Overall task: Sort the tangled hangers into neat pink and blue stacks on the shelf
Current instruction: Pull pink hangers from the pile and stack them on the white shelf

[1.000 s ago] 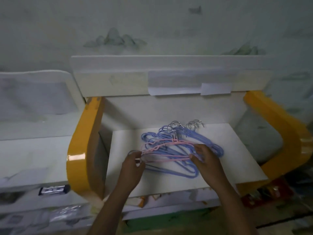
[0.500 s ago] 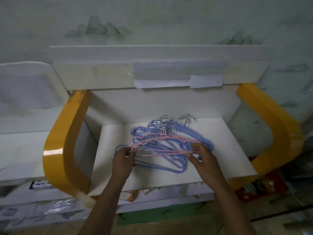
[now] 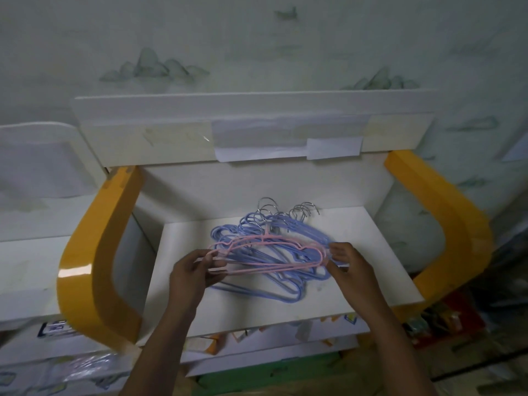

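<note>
A tangle of several blue hangers (image 3: 274, 281) with metal hooks lies on the white shelf (image 3: 371, 267). On top of it sit pink hangers (image 3: 265, 240), lifted slightly off the pile. My left hand (image 3: 194, 272) pinches the left end of the pink hangers. My right hand (image 3: 348, 264) grips their right end. How many pink hangers there are is hard to tell; at least two wires overlap.
Yellow curved side panels (image 3: 94, 267) flank the shelf left and right. A white top board (image 3: 251, 130) with taped paper overhangs the back. Lower shelves hold packaged goods (image 3: 57, 328). A white ledge stands to the left.
The pink hangers have come up a little from the blue pile, held at both ends. The view has shifted, and both hands stay at the hangers' ends.
</note>
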